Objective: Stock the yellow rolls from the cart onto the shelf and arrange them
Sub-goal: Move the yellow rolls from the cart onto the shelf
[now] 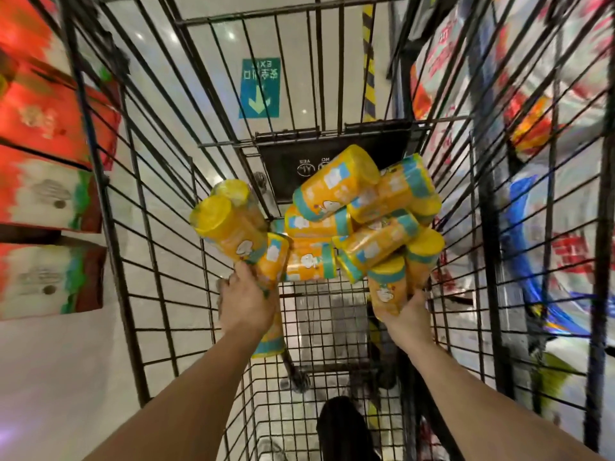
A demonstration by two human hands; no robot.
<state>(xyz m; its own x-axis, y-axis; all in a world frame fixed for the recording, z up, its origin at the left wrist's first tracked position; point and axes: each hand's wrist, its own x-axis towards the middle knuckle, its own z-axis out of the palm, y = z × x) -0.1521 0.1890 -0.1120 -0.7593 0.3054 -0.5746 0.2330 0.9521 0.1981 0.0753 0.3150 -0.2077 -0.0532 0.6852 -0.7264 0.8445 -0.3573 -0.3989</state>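
Observation:
Several yellow rolls with teal bands lie heaped in the black wire cart [156,227]; the pile [349,221] fills its far end. My left hand [248,302] grips yellow rolls [229,227] by their lower ends, lifted at the cart's left side. One more roll [271,341] shows under that wrist. My right hand [407,316] grips two upright yellow rolls [387,284] at the right of the pile. Both forearms reach in from the near end.
Red and white cartons [43,128] are stacked outside the cart on the left. Packaged goods [545,161] on shelving stand close on the right. A blue floor sign with a green arrow [259,88] lies ahead. A dark shoe [342,427] shows below.

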